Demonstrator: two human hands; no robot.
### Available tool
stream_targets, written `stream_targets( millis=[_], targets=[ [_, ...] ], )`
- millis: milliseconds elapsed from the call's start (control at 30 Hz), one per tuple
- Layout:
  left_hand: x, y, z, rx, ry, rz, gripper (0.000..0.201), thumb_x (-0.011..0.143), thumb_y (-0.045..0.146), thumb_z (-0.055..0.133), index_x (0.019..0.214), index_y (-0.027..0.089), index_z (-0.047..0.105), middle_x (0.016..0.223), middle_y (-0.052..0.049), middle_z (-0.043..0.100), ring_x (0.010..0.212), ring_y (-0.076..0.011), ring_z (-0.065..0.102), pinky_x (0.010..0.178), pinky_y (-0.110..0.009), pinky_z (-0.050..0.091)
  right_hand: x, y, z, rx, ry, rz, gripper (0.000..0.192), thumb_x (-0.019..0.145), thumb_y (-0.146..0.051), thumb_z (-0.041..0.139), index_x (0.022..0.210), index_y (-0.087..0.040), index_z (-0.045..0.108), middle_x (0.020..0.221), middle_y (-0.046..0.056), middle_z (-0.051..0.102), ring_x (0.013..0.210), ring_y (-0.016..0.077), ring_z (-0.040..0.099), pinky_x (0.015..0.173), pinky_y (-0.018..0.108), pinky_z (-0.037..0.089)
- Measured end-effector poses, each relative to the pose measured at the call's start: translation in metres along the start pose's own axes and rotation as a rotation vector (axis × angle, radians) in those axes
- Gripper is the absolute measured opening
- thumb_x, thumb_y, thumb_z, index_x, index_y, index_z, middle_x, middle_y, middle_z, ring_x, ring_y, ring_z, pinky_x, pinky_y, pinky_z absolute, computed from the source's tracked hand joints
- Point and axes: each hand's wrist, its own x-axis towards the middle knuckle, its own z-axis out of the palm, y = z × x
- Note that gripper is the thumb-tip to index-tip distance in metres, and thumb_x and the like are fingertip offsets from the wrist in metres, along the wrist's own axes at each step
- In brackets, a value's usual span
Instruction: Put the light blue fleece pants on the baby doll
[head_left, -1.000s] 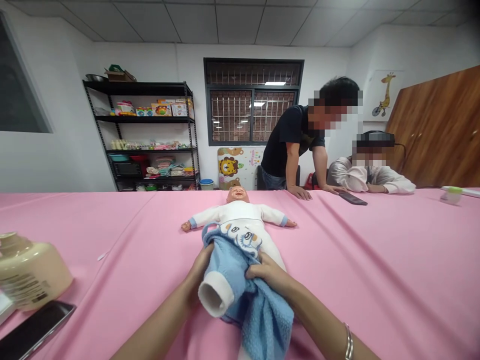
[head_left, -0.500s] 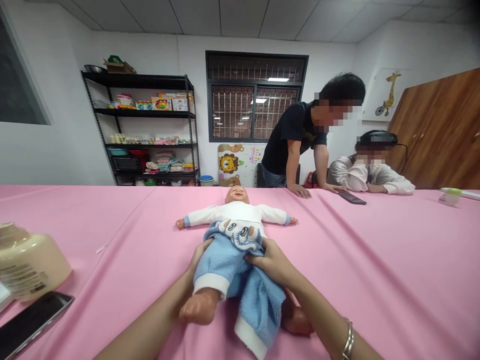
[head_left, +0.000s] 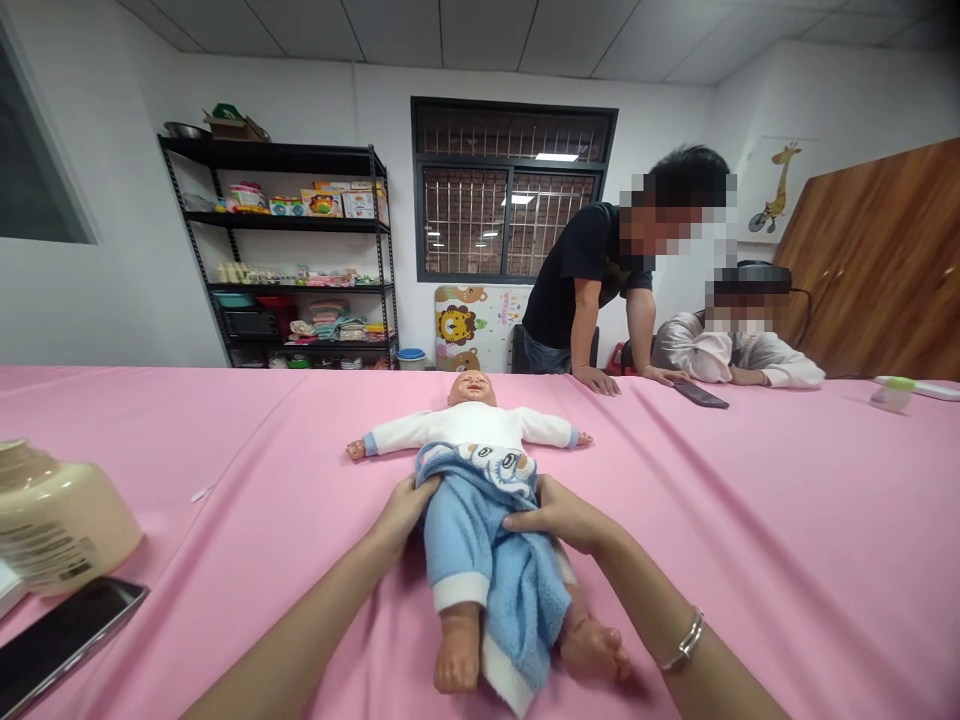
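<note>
Pink cloth covers the bench (head_left: 225, 450). Left hand (head_left: 401, 510) grips the blue trousers (head_left: 480, 545) at the waistband on the doll (head_left: 472, 425), mid-bench; right hand (head_left: 559, 515) pinches the other side. One trouser leg hangs empty beside a bare foot; an uneven pull could twist the fabric.

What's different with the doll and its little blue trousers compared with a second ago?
The blue trousers have been drawn up the doll toward its waist; one bare foot now sticks out of a cuff that was empty a second ago. The left hand and right hand moved up to the waistband, gripping it as before. The other trouser leg still hangs empty. Doll, bottle and phone stayed put.
</note>
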Motion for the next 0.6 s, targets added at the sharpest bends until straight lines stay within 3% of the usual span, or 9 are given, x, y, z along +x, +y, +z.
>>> stream_targets(
  millis=[67, 133, 200, 267, 367, 433, 500, 600],
  targets=[
    [0.003, -0.001, -0.008, 0.296, 0.103, 0.152, 0.044, 0.074, 0.044, 0.054, 0.104, 0.012, 0.053, 0.108, -0.012, 0.06, 0.097, -0.0231, 0.057, 0.084, -0.033, 0.044, 0.0, 0.001, 0.004, 0.065, -0.04, -0.008, 0.054, 0.062, -0.029, 0.076, 0.11, -0.014, 0.057, 0.104, 0.006, 0.065, 0.103, 0.0236, 0.057, 0.093, 0.039, 0.044],
    [0.002, 0.005, -0.016, 0.64, 0.264, 0.218, 0.045, 0.073, 0.047, 0.053, 0.103, 0.013, 0.05, 0.106, -0.012, 0.059, 0.095, -0.0246, 0.056, 0.076, -0.032, 0.043, 0.001, 0.002, 0.006, 0.099, -0.082, -0.016, 0.051, 0.063, -0.031, 0.076, 0.109, -0.014, 0.058, 0.103, 0.006, 0.065, 0.101, 0.0232, 0.058, 0.092, 0.038, 0.044],
    [-0.002, 0.015, -0.023, 0.913, 0.355, 0.189, 0.046, 0.073, 0.052, 0.051, 0.101, 0.016, 0.049, 0.098, -0.01, 0.061, 0.087, -0.0246, 0.057, 0.066, -0.03, 0.04, 0.002, 0.003, 0.007, 0.115, -0.092, -0.021, 0.049, 0.065, -0.033, 0.075, 0.107, -0.014, 0.059, 0.104, 0.007, 0.065, 0.101, 0.0231, 0.059, 0.092, 0.038, 0.044],
    [-0.007, 0.025, -0.026, 1.063, 0.297, 0.086, 0.044, 0.073, 0.059, 0.046, 0.087, 0.018, 0.052, 0.081, -0.006, 0.062, 0.075, -0.0228, 0.058, 0.059, -0.027, 0.035, 0.004, 0.007, 0.007, 0.124, -0.074, -0.017, 0.048, 0.066, -0.034, 0.074, 0.106, -0.013, 0.06, 0.104, 0.007, 0.065, 0.101, 0.0232, 0.058, 0.092, 0.038, 0.044],
    [-0.013, 0.032, -0.024, 0.991, 0.031, -0.077, 0.057, 0.073, 0.071, 0.033, 0.057, 0.018, 0.046, 0.054, -0.002, 0.054, 0.056, -0.0191, 0.053, 0.053, -0.026, 0.031, 0.008, 0.014, 0.005, 0.139, -0.019, -0.007, 0.043, 0.069, -0.036, 0.073, 0.103, -0.013, 0.061, 0.104, 0.008, 0.065, 0.1, 0.0235, 0.059, 0.093, 0.038, 0.043],
    [-0.015, 0.031, -0.019, 0.865, -0.066, -0.107, 0.062, 0.072, 0.075, 0.031, 0.052, 0.017, 0.045, 0.05, -0.003, 0.052, 0.054, -0.0195, 0.053, 0.052, -0.027, 0.033, 0.01, 0.017, 0.005, 0.139, 0.012, -0.007, 0.041, 0.07, -0.037, 0.072, 0.102, -0.013, 0.062, 0.104, 0.009, 0.065, 0.1, 0.0238, 0.059, 0.093, 0.039, 0.043],
    [-0.016, 0.027, -0.013, 0.745, -0.097, -0.07, 0.061, 0.07, 0.073, 0.039, 0.062, 0.015, 0.055, 0.061, -0.005, 0.061, 0.065, -0.0226, 0.059, 0.057, -0.028, 0.039, 0.01, 0.018, 0.006, 0.118, 0.021, -0.016, 0.04, 0.071, -0.038, 0.071, 0.1, -0.013, 0.062, 0.103, 0.008, 0.065, 0.099, 0.024, 0.059, 0.091, 0.039, 0.043],
    [-0.016, 0.022, -0.005, 0.473, -0.173, 0.009, 0.057, 0.067, 0.06, 0.059, 0.098, 0.012, 0.059, 0.102, -0.01, 0.065, 0.095, -0.0254, 0.06, 0.078, -0.03, 0.046, 0.01, 0.016, 0.011, 0.072, 0.025, -0.043, 0.04, 0.072, -0.042, 0.069, 0.099, -0.014, 0.063, 0.1, 0.007, 0.066, 0.096, 0.0234, 0.059, 0.087, 0.037, 0.045]
  ],
)
